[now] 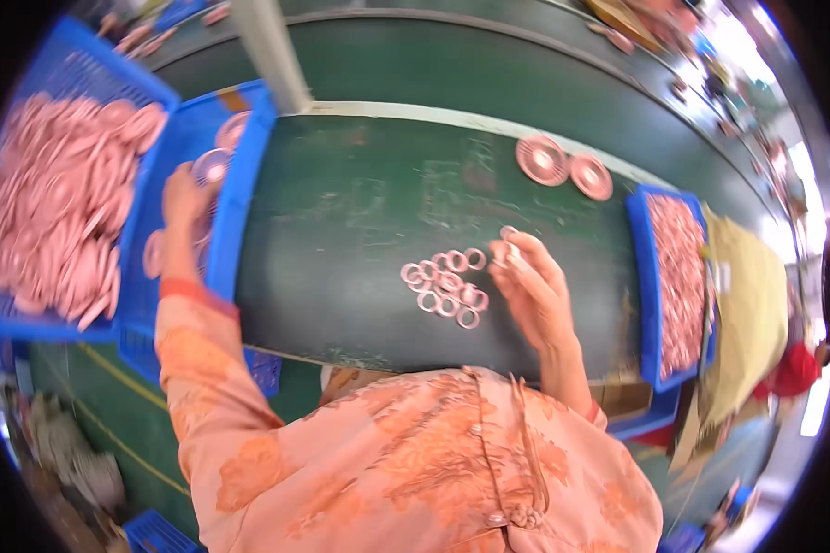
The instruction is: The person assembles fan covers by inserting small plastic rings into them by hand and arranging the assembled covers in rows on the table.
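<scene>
Inside the narrow blue crate (256,138) on the left, my left hand (184,195) closes on the edge of a round slotted disc (214,166), which looks blurred and purplish there. More pink discs lie beside it in that crate. Over the table, my right hand (533,276) pinches a small pink ring (508,232) between thumb and fingertips. Just left of that hand, a loose cluster of small pink rings (448,282) lies flat on the dark green table (341,240), some overlapping.
A larger blue crate (92,69) heaped with pink discs stands at far left. Two pink slotted discs (542,160) lie near the table's back strip. A blue bin (648,276) full of small pink pieces is at right. Behind runs a green conveyor belt (415,64), with a pale post (272,55).
</scene>
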Available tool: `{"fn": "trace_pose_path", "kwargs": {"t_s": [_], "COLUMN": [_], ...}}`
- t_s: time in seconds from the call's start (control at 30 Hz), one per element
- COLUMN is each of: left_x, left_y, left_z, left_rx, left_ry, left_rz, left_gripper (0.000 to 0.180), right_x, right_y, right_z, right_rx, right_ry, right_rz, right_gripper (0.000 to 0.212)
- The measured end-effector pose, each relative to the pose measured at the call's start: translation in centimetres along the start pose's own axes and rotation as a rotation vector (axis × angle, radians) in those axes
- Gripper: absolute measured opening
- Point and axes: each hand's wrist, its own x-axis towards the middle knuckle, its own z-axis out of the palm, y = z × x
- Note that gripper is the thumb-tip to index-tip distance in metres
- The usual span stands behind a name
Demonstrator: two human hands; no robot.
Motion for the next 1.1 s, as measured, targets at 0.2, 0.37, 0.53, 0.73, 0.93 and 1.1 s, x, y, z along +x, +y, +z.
{"fn": "trace_pose_path", "kwargs": {"t_s": [0.2, 0.37, 0.53, 0.73, 0.93, 1.1], "left_x": [-1.8, -9.1, -17.6, -20.8, -21.3, -21.7], "left_y": [8.7, 17.7, 23.6, 26.0, 26.3, 26.9], "left_z": [-4.8, -5.7, -2.1, -0.6, 0.0, 0.1], "left_rx": [-0.331, -1.187, -1.692, -1.930, -1.850, -1.775], "left_ry": [-0.054, -0.098, -0.592, -0.785, -0.776, -0.770], "left_rz": [-0.117, 0.071, -0.186, -0.394, -0.350, -0.274], "left_gripper": [0.038, 0.017, 0.020, 0.029, 0.030, 0.028], "right_x": [0.5, 0.9, 1.3, 1.0, 1.5, 2.1], "right_y": [0.4, 0.4, 0.8, 0.3, 0.5, 0.7], "right_z": [0.5, 1.6, 2.2, 3.0, 3.9, 3.6], "right_rx": [0.030, -0.008, -0.023, -0.254, -0.930, -1.143], "right_ry": [-0.079, -0.110, -0.109, -0.068, -0.042, -0.104], "right_rz": [0.017, 0.045, 0.067, -0.065, -0.534, -0.690], "right_gripper": [0.030, 0.028, 0.026, 0.027, 0.027, 0.027]}}
